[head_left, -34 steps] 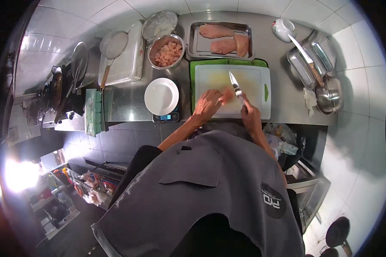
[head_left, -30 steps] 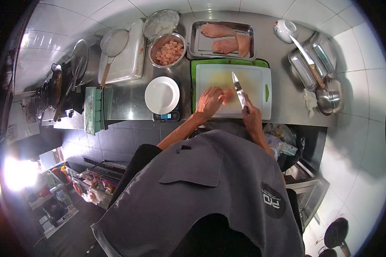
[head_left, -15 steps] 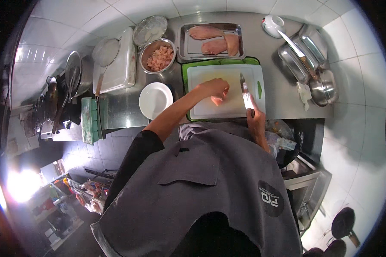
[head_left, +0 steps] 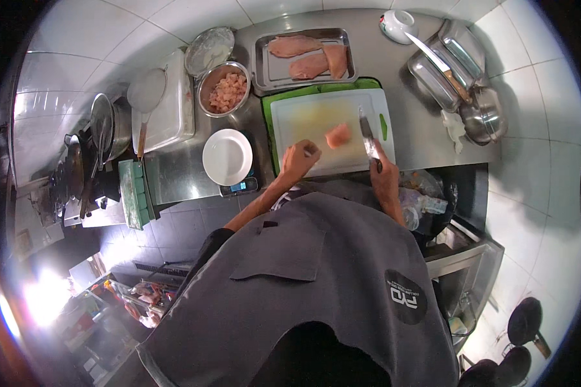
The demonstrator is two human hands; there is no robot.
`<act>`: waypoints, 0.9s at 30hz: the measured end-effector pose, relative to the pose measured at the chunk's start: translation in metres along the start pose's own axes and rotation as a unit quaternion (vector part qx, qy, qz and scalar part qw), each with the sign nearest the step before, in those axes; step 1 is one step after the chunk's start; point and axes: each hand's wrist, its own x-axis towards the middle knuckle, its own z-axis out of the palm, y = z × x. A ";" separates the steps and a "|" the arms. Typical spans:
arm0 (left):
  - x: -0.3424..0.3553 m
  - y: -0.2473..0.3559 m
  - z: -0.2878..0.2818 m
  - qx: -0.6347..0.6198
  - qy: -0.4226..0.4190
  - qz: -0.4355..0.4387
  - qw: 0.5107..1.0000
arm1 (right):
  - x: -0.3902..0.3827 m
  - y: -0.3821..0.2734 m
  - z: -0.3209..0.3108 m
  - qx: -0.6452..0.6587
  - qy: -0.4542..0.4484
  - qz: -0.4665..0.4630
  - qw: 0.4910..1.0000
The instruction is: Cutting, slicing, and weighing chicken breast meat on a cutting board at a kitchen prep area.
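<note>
A white cutting board (head_left: 303, 106) with a green handle slot lies on a green cloth (head_left: 368, 84). On the board sits a small, slightly blurred piece of raw chicken (head_left: 337, 135), touched by neither hand. My right hand (head_left: 383, 175) is closed round the handle of a knife (head_left: 370, 138), whose blade points away from me over the board's right side. My left hand (head_left: 297, 158) hovers by the board's near left edge, fingers curled together; a small pale spot shows at the fingertips, too small to name.
Raw chicken breasts (head_left: 310, 66) lie in a metal tray (head_left: 260, 64) beyond the board. Diced chicken (head_left: 228, 91) fills a steel bowl (head_left: 203, 97). At left, a white bowl (head_left: 227, 157) rests on a digital scale (head_left: 240, 187). Another knife (head_left: 432, 55) lies across metal pans (head_left: 426, 77) at right.
My left hand has moved left and nearer to me, uncovering the chicken piece. The knife stays in my right hand. The whole view has shifted slightly.
</note>
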 end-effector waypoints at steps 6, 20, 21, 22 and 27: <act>0.020 0.000 0.012 0.210 0.183 0.399 0.874 | 0.006 -0.007 0.039 -0.003 0.008 -0.150 0.989; 0.038 -0.010 0.026 0.263 0.207 0.483 0.809 | -0.020 -0.005 0.052 -0.132 -0.077 -0.131 0.980; 0.037 -0.010 0.027 0.269 0.210 0.482 0.807 | -0.022 -0.006 0.053 -0.147 -0.074 -0.129 0.978; 0.037 -0.010 0.027 0.274 0.212 0.481 0.806 | -0.023 -0.006 0.054 -0.147 -0.073 -0.126 0.978; 0.039 -0.014 0.030 0.284 0.219 0.475 0.803 | -0.016 -0.010 0.066 -0.137 -0.054 -0.111 0.983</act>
